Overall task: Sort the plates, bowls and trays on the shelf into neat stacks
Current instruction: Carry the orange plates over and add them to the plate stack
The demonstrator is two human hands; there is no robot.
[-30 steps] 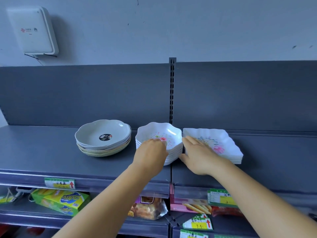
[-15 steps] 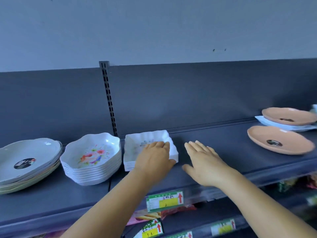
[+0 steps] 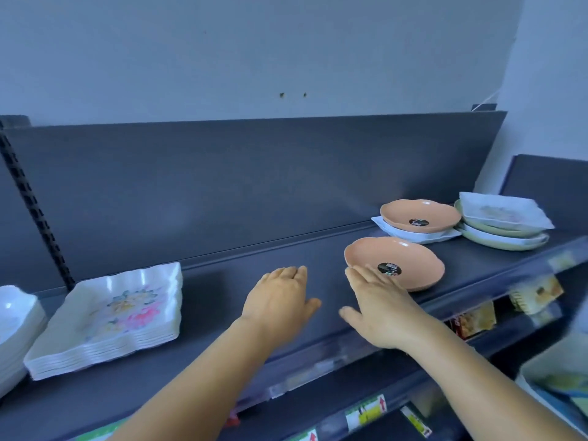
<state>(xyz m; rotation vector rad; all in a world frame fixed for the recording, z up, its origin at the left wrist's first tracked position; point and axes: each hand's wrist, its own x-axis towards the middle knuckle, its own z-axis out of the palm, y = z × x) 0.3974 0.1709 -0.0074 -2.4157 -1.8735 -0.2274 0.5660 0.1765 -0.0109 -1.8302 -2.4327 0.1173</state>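
A peach plate (image 3: 410, 259) with a black sticker lies alone on the dark shelf (image 3: 222, 291). My right hand (image 3: 378, 303) reaches toward it with straight fingers, the tips at its near rim. My left hand (image 3: 280, 300) hovers flat over bare shelf, holding nothing. A stack of square white floral trays (image 3: 108, 316) stands at the left, with a stack of white bowls (image 3: 16, 326) at the frame edge. Farther right, a second peach plate (image 3: 420, 214) sits on a white tray (image 3: 423, 237). A mixed pile (image 3: 502, 224) of green plates topped by a white floral tray stands at the far right.
The shelf's upright back panel (image 3: 254, 173) rises behind everything. Price tags (image 3: 366, 412) line the shelf edges below, with packaged goods (image 3: 471, 319) on the lower shelf. A blurred pale object (image 3: 560, 374) is at the lower right.
The view has swung right along the shelf. Both hands have left the white stacks and moved right; my right hand now reaches the near rim of the lone peach plate.
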